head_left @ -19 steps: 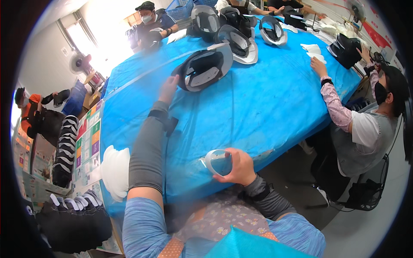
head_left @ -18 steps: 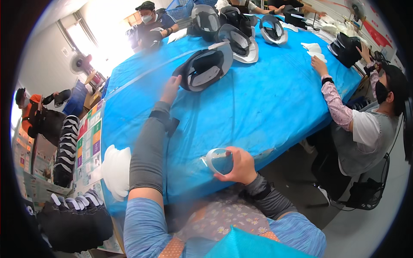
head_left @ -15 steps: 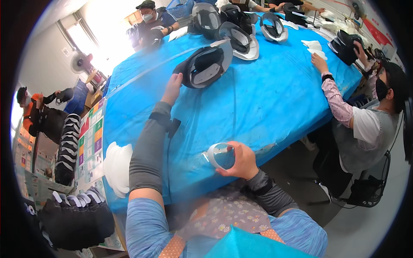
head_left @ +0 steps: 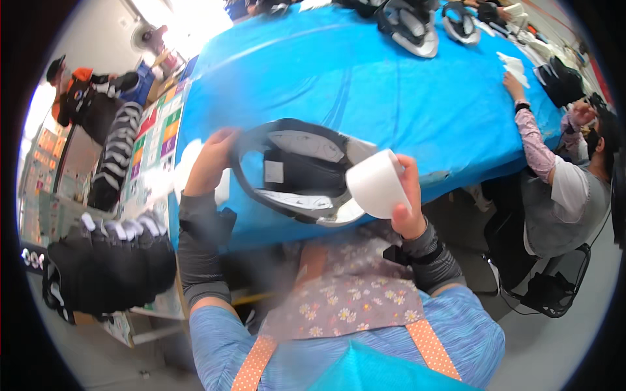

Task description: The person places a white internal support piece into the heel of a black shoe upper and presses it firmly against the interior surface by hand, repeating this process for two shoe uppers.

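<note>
My left hand (head_left: 214, 159) grips the back edge of a black cap (head_left: 306, 171), fingers closed on its rim. The cap lies crown down just in front of me, with its inside facing up. White panels with faint marks line its sides, and a small white label shows inside. In my right hand (head_left: 409, 205) is a curved white sheet (head_left: 377, 186), pinched at its right edge. The sheet stands over the brim end of the cap and hides part of it; whether they touch, I cannot tell. White sheets (head_left: 188, 163) lie behind my left hand, partly hidden.
A blue cover (head_left: 274, 72) drapes the table. More caps (head_left: 407, 29) lie at its far side. Nested black caps (head_left: 111, 267) sit at lower left, with a long row (head_left: 117, 156) beyond. At right a seated co-worker (head_left: 567, 189) reaches toward white pieces (head_left: 515, 68).
My left hand has drawn the cap from the far part of the table toward me. My right hand has turned the white sheet and moved up and right, beside the cap. The view has shifted.
</note>
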The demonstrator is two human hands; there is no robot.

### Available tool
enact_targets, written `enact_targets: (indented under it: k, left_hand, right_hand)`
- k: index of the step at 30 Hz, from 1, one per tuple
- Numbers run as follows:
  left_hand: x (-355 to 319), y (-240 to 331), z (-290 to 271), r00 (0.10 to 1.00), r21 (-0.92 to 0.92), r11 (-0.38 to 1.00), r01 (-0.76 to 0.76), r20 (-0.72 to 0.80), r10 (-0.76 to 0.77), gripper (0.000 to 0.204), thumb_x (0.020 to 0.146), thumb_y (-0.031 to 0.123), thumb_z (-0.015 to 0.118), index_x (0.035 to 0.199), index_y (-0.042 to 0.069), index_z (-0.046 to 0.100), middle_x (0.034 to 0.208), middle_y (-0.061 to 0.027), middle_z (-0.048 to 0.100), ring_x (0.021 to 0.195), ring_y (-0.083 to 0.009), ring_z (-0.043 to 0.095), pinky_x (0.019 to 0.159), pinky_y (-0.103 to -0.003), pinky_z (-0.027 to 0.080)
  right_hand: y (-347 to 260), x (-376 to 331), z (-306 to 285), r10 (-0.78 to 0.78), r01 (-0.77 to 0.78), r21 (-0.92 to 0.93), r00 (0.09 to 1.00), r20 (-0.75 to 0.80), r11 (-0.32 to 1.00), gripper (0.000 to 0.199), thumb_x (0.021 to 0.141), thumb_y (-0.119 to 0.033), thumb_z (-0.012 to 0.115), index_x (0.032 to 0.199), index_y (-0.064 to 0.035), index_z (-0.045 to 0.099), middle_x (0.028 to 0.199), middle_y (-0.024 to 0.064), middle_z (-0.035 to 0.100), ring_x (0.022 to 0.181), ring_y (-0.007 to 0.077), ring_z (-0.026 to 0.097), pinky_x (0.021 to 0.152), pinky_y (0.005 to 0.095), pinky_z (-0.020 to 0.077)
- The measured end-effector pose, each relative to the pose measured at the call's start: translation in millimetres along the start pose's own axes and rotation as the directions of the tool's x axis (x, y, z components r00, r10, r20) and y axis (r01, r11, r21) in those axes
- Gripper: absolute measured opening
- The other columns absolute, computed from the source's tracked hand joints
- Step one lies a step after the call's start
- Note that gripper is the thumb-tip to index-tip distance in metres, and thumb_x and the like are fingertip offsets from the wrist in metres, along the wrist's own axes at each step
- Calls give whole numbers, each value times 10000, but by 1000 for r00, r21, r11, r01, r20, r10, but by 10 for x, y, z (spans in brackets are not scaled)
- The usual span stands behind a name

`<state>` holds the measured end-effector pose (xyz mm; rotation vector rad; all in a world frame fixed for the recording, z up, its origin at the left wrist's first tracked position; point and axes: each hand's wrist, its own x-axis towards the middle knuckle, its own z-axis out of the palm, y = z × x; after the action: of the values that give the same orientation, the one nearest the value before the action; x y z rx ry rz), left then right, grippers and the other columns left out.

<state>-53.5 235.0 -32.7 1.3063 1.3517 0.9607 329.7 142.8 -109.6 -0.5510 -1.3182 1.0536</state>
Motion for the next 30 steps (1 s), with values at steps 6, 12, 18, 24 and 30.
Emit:
enact_targets:
  k: [6, 12, 18, 24, 30]
  left_hand:
    - [-89, -606, 50, 971, -126, 975, -182, -182, 158, 308, 1046, 315, 580, 1149, 37, 661, 900, 53, 645, 725, -15, 554, 630, -176, 432]
    - [-112, -668, 518, 805, 119, 897, -426, -403, 435, 306, 1084, 258, 506, 1180, -13, 608, 1050, -42, 635, 894, -90, 574, 794, -223, 457]
    - [-560, -349, 757, 827, -128, 821, -556, -182, 532, 769, 1085, 578, 239, 1268, -80, 594, 1305, -219, 631, 1219, -269, 591, 1107, -397, 399]
    - [-650, -307, 773, 950, -24, 950, -312, -28, 311, 488, 1104, 327, 424, 1112, -75, 702, 1126, -178, 729, 1085, -233, 665, 1001, -341, 482]
    - [-815, -448, 659, 656, 265, 709, -653, -270, 705, 367, 1071, 241, 489, 1180, -58, 672, 1197, -189, 705, 1168, -299, 641, 1073, -409, 436]
  right_hand:
    - [-119, 373, 483, 45, 135, -477, 937, 347, 868, 804, 723, -371, 851, 1298, -19, 412, 799, 82, 572, 668, 209, 570, 611, 324, 469]
    - [5, 536, 583, 420, -258, -444, 850, 319, 858, 698, 868, -398, 757, 1289, 38, 410, 869, 100, 627, 769, 166, 616, 676, 317, 499]
    - [120, -46, 974, 509, -531, 105, 841, 182, 841, 643, 950, -376, 704, 1328, 42, 395, 1095, 160, 627, 993, 171, 619, 814, 314, 520]
    - [217, -148, 1098, 567, -611, 92, 772, 287, 786, 741, 929, -396, 733, 1348, 97, 373, 1063, 173, 647, 911, 173, 650, 781, 307, 544]
    - [244, -110, 973, 501, -540, 121, 829, 248, 833, 743, 885, -367, 786, 1315, 84, 381, 1017, 168, 657, 919, 180, 659, 779, 322, 558]
